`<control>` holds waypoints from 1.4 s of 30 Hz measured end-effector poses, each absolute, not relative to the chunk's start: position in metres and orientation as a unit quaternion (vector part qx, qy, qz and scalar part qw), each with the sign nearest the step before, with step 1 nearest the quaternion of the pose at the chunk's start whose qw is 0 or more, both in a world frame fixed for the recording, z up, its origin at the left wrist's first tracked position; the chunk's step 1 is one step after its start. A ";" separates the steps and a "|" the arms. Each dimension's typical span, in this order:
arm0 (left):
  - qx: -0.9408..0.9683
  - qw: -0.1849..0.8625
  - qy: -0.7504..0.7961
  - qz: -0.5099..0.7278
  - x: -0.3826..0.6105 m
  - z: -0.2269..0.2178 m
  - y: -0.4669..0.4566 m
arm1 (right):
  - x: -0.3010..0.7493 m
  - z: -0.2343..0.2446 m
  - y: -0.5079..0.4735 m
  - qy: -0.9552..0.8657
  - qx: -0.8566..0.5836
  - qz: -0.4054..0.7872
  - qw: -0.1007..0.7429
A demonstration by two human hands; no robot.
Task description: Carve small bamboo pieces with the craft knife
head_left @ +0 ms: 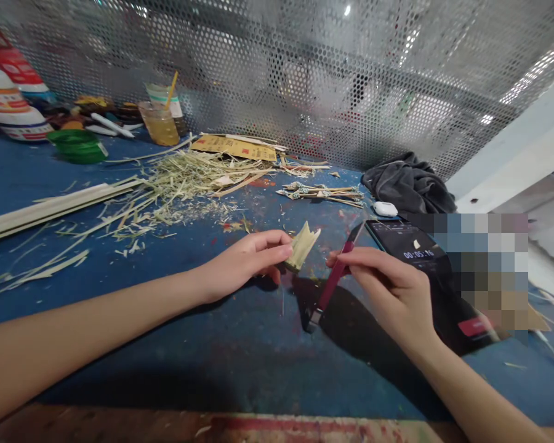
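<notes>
My left hand [247,261] pinches a small pale yellow piece of folded straw or bamboo [302,246] with a notched top, held just above the blue table [189,344]. Close to its right, my right hand [390,286] is closed round a red-handled utility knife [335,277]. The knife slants from upper right to lower left, with its metal end low near the table. The two hands are a short gap apart.
A heap of straw shavings [189,175] and long pale strips [46,206] lie at the left. Behind stand a glue jar with a stick [159,120], a green lid [76,144], a dark cloth [409,181], a phone showing a timer [409,246] and a perforated metal screen [305,74].
</notes>
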State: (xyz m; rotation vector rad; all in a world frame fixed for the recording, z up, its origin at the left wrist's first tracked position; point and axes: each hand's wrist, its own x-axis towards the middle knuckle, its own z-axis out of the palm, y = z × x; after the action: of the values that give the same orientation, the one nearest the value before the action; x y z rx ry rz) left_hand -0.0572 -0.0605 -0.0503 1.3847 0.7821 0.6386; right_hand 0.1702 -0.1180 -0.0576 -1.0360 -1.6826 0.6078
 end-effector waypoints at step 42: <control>0.798 0.464 0.329 0.202 -0.061 -0.052 -0.042 | 0.174 -0.067 -0.114 -0.853 -0.417 -0.054 0.308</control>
State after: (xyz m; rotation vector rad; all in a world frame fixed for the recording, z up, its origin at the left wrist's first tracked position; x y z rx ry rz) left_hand -0.0610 -0.0415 -0.0525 1.9603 0.8080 0.4957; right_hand 0.1740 -0.1142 -0.0668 -1.1022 -2.2560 -0.1441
